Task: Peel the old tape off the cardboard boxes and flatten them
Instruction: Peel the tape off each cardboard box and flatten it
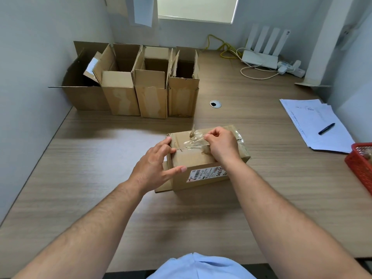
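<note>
Pinching the clear tape [194, 142] on top of the box [193, 160], the right hand [220, 144] curls its fingers around a loose strip. The left hand [155, 166] braces the box's left end with straight, spread fingers. The box sits mid-desk [90, 168]. Pulled too sharply, the tape may snap or rip the cardboard, and the light box could slide.

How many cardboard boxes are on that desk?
5. Four open boxes stand in a row at the back left. The fifth box lies nearer, left hand steadying it, right hand pinching its tape. More could be hidden.
</note>
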A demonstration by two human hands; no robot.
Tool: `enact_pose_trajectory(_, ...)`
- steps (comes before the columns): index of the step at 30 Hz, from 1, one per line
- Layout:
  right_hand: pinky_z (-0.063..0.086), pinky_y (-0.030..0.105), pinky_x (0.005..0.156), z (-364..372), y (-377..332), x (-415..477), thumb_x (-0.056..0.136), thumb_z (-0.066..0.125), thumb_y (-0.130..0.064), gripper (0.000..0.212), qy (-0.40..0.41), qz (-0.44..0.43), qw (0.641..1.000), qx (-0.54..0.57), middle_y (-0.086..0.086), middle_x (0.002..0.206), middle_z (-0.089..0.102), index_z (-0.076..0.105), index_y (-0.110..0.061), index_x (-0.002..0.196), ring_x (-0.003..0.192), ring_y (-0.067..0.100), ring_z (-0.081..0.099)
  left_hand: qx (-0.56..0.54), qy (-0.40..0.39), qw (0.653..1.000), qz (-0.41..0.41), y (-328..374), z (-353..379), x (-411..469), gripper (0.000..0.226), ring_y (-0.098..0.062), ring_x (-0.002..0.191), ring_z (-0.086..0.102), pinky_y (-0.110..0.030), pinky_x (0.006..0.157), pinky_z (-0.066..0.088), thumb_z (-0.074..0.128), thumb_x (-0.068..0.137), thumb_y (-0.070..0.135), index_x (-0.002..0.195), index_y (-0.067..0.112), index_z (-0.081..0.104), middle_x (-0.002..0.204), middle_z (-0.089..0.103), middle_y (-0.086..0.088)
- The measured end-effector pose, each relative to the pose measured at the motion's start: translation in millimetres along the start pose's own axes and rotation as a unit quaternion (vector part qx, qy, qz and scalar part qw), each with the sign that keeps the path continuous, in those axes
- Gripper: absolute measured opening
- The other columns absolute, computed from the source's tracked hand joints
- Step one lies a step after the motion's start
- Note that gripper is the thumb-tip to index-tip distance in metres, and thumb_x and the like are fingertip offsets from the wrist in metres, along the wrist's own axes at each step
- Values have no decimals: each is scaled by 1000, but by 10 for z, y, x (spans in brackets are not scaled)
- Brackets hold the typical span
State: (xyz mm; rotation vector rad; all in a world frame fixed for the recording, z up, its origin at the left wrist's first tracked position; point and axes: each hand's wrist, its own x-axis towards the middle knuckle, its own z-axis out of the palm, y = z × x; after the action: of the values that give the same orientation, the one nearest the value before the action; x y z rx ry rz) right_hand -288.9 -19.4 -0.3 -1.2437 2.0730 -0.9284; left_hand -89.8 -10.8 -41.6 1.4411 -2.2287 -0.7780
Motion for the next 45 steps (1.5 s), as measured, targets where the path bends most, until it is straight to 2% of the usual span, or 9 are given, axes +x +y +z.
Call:
enact_pose_trajectory(4, 36, 26, 70, 53, -1, 2, 88, 57, -16, 8, 44, -3, 995, -87, 2, 98, 65, 57, -20, 95, 91, 24, 58, 20, 4, 1000, -3, 17, 9, 27, 76, -14, 137, 31, -38, 104, 39, 50, 64, 74, 120, 23, 52, 155, 27, 8)
enact_pose_trajectory(7, 38, 27, 71, 106, -44, -17, 91, 52, -12, 11, 56, -29, 994, -92, 7, 101, 64, 52, -16, 101, 93, 26, 59, 16, 2, 1000, -6, 6, 13, 35, 76, -13, 137, 31, -36, 104, 39, 50, 63, 75, 118, 23, 52, 154, 27, 9)
enact_pose_trajectory(14, 39, 32, 90, 267, -116, -100, 89, 56, -40, 32, -70, -160, 961, -216, 8, 112, 51, 66, -11, 100, 109, 22, 46, -8, 21, 1000, 7, -15, 33, 40, 59, -15, 136, 35, -39, 102, 40, 70, 73, 57, 115, 18, 56, 152, 32, 6)
enact_pose_trajectory(19, 38, 31, 87, 356, -126, -166, 91, 56, -34, 22, 1, -216, 938, -273, 6, 111, 50, 64, -17, 102, 107, 23, 44, -1, 19, 1000, 16, -28, 29, 42, 57, -14, 136, 34, -38, 104, 38, 70, 75, 55, 115, 18, 56, 152, 31, 7)
enact_pose_trajectory(24, 42, 33, 76, 261, -102, -141, 97, 46, -27, 21, 44, -116, 967, -221, 10, 107, 61, 60, -13, 105, 97, 27, 56, 14, 12, 1000, 17, -51, 17, 44, 59, -15, 135, 34, -37, 105, 37, 67, 76, 59, 118, 21, 54, 154, 28, 9)
enact_pose_trajectory(28, 37, 31, 71, 93, -27, -70, 93, 53, -20, 19, 96, -18, 979, -181, 9, 97, 64, 45, -16, 110, 93, 31, 61, 38, 14, 999, 27, -57, 30, 59, 62, -16, 136, 32, -36, 108, 30, 64, 77, 62, 124, 22, 53, 155, 27, 8)
enact_pose_trajectory(32, 34, 28, 72, 100, 26, -113, 94, 48, -21, 17, 75, -44, 972, -220, 6, 110, 59, 58, -20, 108, 101, 27, 55, 60, 26, 997, 43, -70, 43, 71, 64, -19, 136, 33, -39, 109, 29, 62, 77, 64, 123, 20, 55, 153, 31, 4)
enact_pose_trajectory(39, 41, 36, 85, 207, 13, -218, 89, 49, -54, 46, 52, -93, 941, -322, 10, 115, 53, 61, -14, 108, 111, 26, 48, 68, 33, 996, 56, -91, 44, 84, 68, -21, 134, 36, -40, 107, 31, 58, 74, 68, 121, 19, 57, 151, 34, 2)
enact_pose_trajectory(45, 41, 31, 79, 204, 42, -225, 97, 48, -25, 22, 71, -151, 930, -328, 8, 111, 57, 57, -12, 112, 104, 24, 51, 82, 34, 994, 59, -55, -1, 105, 69, -20, 135, 32, -39, 110, 26, 64, 73, 67, 123, 20, 53, 148, 37, 1)
